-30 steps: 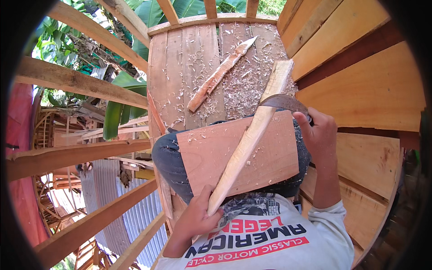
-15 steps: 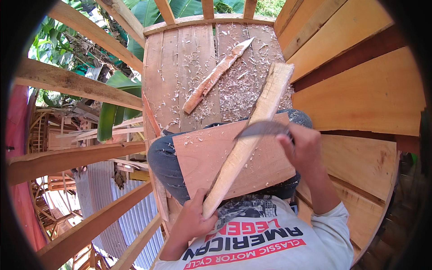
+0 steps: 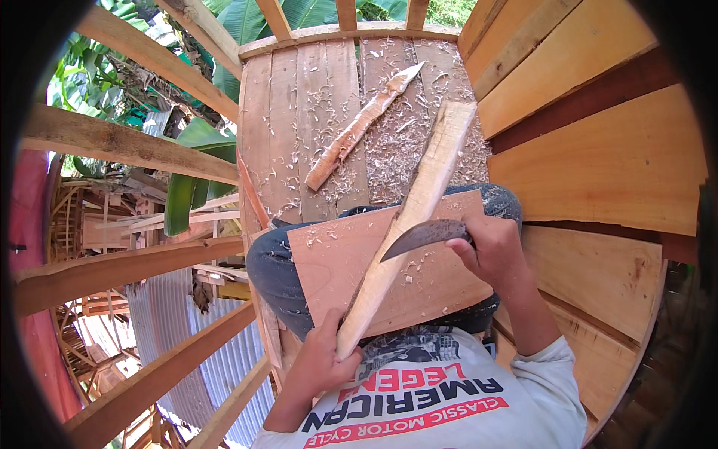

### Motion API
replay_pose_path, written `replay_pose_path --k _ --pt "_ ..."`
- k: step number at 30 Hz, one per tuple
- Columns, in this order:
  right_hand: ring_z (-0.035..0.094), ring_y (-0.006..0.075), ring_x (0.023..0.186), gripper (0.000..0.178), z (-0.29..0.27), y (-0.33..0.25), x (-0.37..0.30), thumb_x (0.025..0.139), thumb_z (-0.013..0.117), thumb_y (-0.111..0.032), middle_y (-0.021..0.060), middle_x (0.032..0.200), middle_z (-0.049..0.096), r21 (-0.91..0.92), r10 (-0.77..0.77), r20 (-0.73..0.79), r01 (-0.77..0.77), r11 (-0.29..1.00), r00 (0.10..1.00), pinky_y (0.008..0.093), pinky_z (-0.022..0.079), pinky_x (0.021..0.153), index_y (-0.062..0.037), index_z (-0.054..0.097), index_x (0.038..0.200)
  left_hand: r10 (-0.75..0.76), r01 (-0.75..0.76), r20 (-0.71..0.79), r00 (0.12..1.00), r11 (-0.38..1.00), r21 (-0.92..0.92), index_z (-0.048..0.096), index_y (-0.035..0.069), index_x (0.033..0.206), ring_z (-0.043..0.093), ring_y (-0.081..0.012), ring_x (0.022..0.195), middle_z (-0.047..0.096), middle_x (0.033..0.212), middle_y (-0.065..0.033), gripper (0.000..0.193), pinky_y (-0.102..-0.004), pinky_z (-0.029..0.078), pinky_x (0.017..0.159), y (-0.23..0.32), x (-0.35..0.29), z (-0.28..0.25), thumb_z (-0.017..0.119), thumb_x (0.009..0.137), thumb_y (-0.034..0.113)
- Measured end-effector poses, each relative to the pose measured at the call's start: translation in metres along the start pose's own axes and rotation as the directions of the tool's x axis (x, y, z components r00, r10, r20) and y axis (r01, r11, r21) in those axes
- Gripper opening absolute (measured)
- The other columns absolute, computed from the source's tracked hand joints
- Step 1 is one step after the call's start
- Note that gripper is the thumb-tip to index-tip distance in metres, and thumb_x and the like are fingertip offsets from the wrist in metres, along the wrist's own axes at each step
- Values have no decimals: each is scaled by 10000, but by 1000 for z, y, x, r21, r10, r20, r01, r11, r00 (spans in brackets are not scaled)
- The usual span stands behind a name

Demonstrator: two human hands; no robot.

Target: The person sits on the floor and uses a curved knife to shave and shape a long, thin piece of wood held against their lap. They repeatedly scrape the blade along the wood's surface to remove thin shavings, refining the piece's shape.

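My left hand is closed round the near end of a long, pale strip of wood, which slants away to the upper right and has dark bark along one edge. In my right hand is a knife with a dark, curved blade. The blade lies across the strip near its middle, its tip pointing left. Beneath both, a flat reddish board rests across my lap, with a few shavings on it.
Ahead on the plank floor lies a second piece of wood with a pointed far end, among scattered shavings. Wooden railing bars run along the left, and a wall of boards stands at the right.
The knife has moved nearer to me along the strip, and my right hand has come down with it. The strip's far end has shifted slightly left. My left hand keeps its hold.
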State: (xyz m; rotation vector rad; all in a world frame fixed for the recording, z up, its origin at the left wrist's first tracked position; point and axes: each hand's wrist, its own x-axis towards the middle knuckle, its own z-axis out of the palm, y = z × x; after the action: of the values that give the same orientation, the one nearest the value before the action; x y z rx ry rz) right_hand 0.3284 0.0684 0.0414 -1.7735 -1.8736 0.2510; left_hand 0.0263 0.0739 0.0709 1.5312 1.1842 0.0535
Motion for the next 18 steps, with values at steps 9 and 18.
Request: replay_pose_path --k 9,18 --pt "558 369 521 468 6 2 7 908 556 -424 189 523 477 -9 -10 -21 10 1000 1000 394 404 459 -22 536 669 29 -29 -1 1000 1000 11 447 -11 1139 636 -421 746 588 755 -267 509 -395 484 661 2 4 -1 614 673 109" --pt "555 357 526 441 -4 10 22 903 567 -404 168 557 513 43 130 -97 -126 991 987 386 412 473 -26 529 678 62 -62 9 998 998 5 444 -9 1144 633 -408 729 591 762 -255 511 -388 482 658 -5 5 2 616 678 112"
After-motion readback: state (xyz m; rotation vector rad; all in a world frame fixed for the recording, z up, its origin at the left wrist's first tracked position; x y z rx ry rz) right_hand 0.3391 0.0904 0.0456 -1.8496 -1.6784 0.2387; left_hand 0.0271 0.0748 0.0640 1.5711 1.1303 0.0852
